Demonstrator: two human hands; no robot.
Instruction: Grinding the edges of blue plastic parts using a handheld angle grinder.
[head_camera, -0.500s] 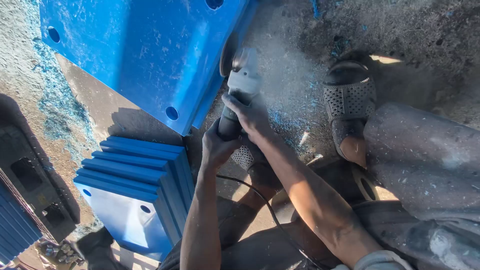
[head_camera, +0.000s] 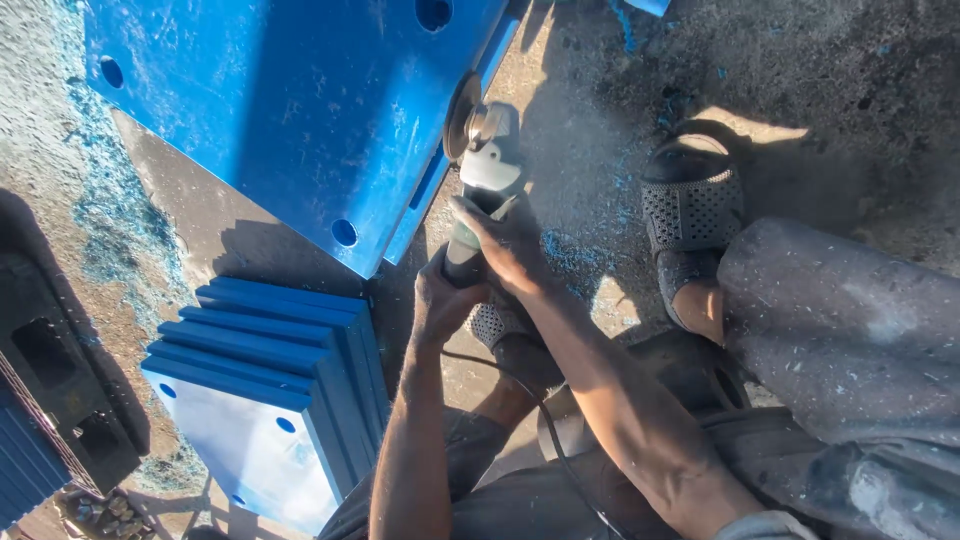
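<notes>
Both my hands grip an angle grinder with a grey-green body. My left hand wraps its rear handle, and my right hand clasps the body just ahead of it. The grinder's disc meets the right edge of a large blue plastic slab with round holes. A black cord runs back from the tool between my arms.
A stack of several blue slabs lies lower left on a dark board. Blue shavings litter the concrete ground. My sandalled feet and dusty trouser leg are at right. A black block with openings sits far left.
The view has shifted slightly; the grinder and my hands stay at the slab's edge in the same grip.
</notes>
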